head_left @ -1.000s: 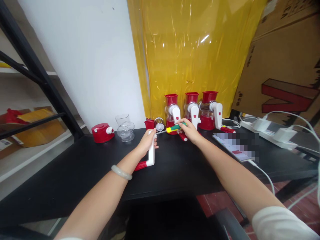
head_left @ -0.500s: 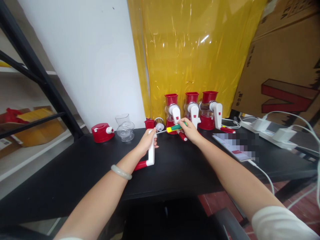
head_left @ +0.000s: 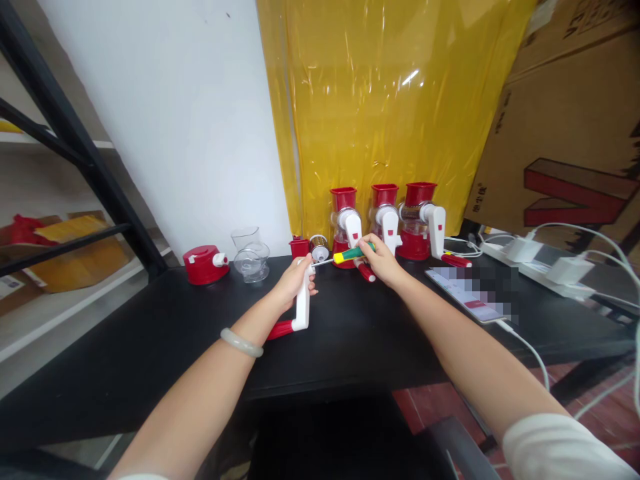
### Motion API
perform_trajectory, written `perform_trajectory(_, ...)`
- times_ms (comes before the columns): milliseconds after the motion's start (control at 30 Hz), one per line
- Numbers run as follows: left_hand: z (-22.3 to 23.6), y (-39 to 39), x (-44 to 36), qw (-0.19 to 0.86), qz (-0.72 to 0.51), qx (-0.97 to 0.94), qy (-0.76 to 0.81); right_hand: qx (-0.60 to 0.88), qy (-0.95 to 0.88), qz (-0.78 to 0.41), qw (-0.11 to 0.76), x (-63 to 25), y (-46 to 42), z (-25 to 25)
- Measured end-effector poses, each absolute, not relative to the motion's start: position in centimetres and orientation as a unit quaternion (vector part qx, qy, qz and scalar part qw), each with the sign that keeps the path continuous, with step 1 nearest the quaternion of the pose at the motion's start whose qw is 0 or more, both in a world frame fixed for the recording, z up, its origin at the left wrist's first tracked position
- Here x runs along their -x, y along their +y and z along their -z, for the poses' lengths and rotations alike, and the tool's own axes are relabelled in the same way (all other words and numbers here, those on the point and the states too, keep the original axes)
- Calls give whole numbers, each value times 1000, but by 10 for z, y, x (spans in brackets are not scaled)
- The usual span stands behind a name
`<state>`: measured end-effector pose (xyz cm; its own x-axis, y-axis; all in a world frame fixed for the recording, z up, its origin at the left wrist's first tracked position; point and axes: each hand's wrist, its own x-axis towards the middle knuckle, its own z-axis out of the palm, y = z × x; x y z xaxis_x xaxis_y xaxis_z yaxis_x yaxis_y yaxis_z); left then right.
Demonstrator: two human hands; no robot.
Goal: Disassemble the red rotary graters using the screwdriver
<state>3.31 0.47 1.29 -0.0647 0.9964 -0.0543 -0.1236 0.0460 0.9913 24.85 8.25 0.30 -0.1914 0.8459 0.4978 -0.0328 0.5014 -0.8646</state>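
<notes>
My left hand (head_left: pixel 295 280) grips the white crank (head_left: pixel 303 303), my right (head_left: pixel 379 259) the screwdriver (head_left: pixel 354 253) — far left, a cardboard box (head_left: pixel 75 257) holds red and yellow things.

The left hand (head_left: pixel 295 280) covers part of the white crank handle (head_left: pixel 302 307). The screwdriver (head_left: pixel 345 256) has a tip too small to make out. Pixelation hides part of the phone screen (head_left: pixel 457 287). The right edge cuts off the cardboard box (head_left: pixel 560 127).

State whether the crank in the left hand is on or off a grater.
Off: the crank is in the left hand, apart from the upright graters.
</notes>
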Motion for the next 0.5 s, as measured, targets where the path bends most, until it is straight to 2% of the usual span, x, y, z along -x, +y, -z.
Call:
perform_trajectory(233, -13, 6, -31, 539, -523, -425, 505, 299, -669, -394, 554, -250, 81, -2)
perform_trajectory(400, -12, 5, -34, 476, -531, -460, 529, 297, -673, -396, 549, -250, 79, -3)
perform_trajectory(500, -9, 8, -33, 401, -553, -488, 544, 315, -685, -373, 541, -251, 82, -3)
